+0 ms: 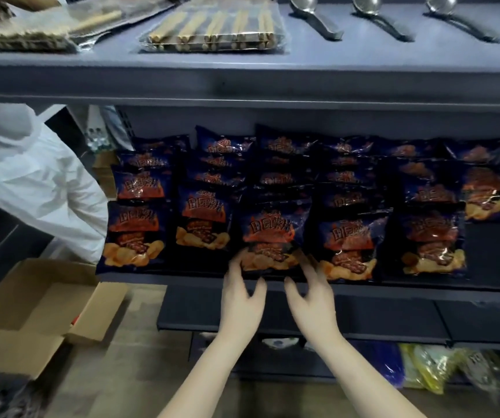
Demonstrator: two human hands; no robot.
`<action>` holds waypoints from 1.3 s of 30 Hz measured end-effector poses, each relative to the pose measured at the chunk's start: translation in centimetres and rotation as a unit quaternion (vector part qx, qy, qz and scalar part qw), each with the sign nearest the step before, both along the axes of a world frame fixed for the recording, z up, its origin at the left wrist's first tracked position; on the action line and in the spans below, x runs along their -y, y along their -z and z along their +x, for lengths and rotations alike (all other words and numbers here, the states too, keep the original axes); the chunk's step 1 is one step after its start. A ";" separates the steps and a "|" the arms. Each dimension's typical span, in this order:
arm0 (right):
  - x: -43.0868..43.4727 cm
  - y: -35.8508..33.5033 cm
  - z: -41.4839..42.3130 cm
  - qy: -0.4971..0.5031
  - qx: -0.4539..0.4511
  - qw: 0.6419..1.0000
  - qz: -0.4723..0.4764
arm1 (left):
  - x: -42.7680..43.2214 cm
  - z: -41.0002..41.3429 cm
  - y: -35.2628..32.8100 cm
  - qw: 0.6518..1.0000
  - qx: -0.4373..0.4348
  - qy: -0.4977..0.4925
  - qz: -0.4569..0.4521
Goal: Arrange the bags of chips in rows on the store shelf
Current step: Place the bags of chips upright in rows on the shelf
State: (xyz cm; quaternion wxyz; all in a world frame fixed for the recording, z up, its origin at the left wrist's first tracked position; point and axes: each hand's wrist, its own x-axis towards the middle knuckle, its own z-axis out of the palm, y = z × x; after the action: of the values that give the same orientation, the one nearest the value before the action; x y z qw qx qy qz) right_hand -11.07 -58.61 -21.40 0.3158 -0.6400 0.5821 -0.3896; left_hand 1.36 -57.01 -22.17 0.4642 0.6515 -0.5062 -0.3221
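Dark blue chip bags with orange print lie in several overlapping rows on the middle shelf [272, 283]. The front bag of the centre row [269, 233] sits between my two hands. My left hand [241, 292] touches its lower left corner with fingers spread and nearly straight. My right hand [313, 289] touches the lower right corner, fingers relaxed. Neither hand curls round the bag. Neighbouring front bags lie at the left [132, 236] and at the right [349, 248]. The far right row holds only a bag [483, 193] further back.
An open cardboard box [40, 312] stands on the floor at the lower left. A person in a white sleeve [31, 179] stands at the left. The top shelf [242, 76] carries packed chopsticks [212, 28] and ladles [315, 16]. Green and blue packs [423, 366] lie on the lowest shelf.
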 end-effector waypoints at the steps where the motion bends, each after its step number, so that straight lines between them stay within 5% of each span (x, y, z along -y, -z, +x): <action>1: 0.0 0.1 -0.1 -0.006 -0.004 1.000 0.000 | 0.1 -0.1 0.1 1.000 -0.009 -0.008 -0.003; 12: 0.4 0.7 -0.3 -0.044 -0.053 0.997 0.018 | 0.9 -0.6 0.2 0.997 -0.026 -0.034 0.060; 24: -1.2 -0.8 1.8 0.098 -0.003 0.994 -0.055 | 0.6 2.2 -2.7 0.999 -0.040 0.010 -0.024; 30: -2.7 -2.7 0.0 0.173 -0.007 0.981 -0.091 | 0.1 -0.5 -5.6 0.986 -0.056 0.086 -0.129; 39: -1.6 -4.6 -11.2 0.282 -0.033 0.952 -0.111 | 2.9 -13.2 -7.6 0.957 -0.094 0.248 -0.117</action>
State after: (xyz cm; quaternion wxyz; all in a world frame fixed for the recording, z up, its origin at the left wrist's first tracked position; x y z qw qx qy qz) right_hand -22.31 -56.99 -16.80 0.1004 -0.4932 0.7020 -0.5038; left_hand -11.85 -59.96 -14.53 0.4884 0.4135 -0.6400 -0.4254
